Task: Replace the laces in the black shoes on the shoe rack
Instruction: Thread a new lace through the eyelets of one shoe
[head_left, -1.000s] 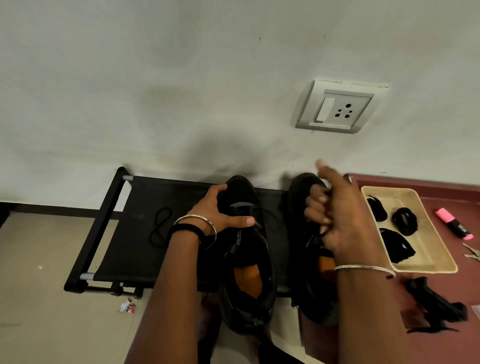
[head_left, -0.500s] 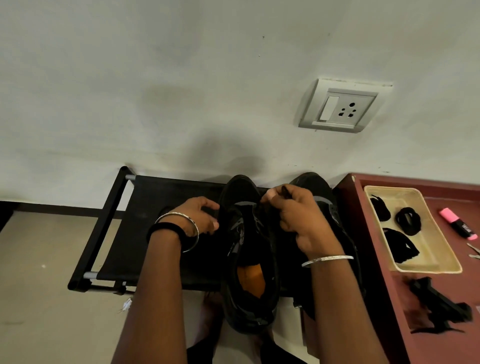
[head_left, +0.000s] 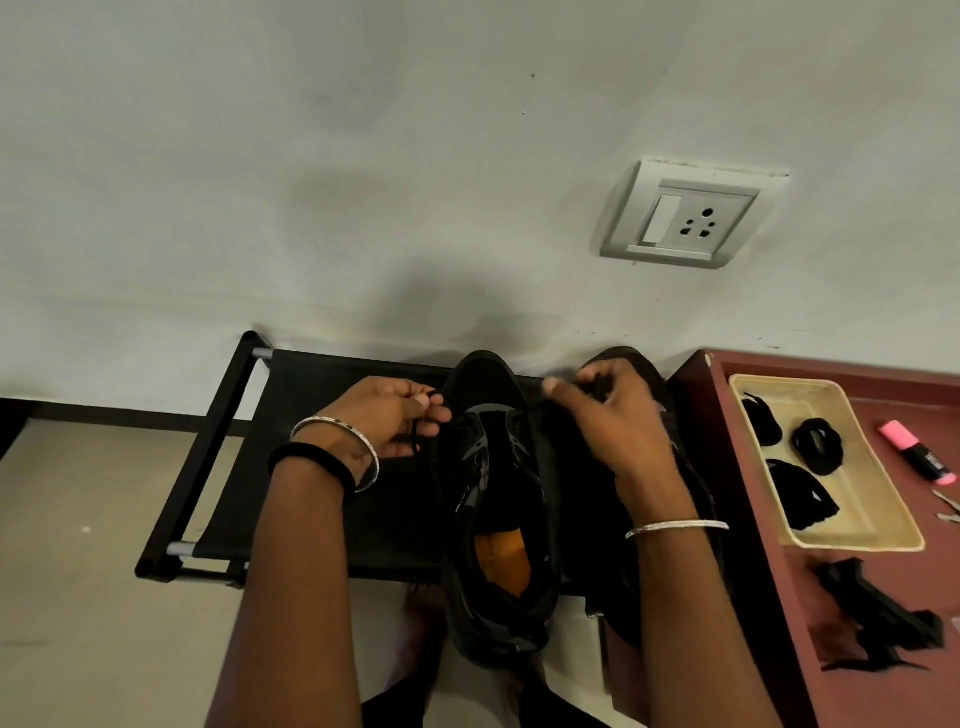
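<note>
While the left hand and the right hand each pinched a stretch of the black lace in curled fingers, the black shoe lay between the two grips on the shoe rack. Its long axis ran straight away from the person, toe towards the wall, heel overhanging the near edge. A second shoe sat beneath the right grip.

A white switch and plug plate sits on the grey wall. To the right is a red-brown desk. On it lie a cream tray, a pink marker pen with a black end, and a black folded thing near the front edge.
</note>
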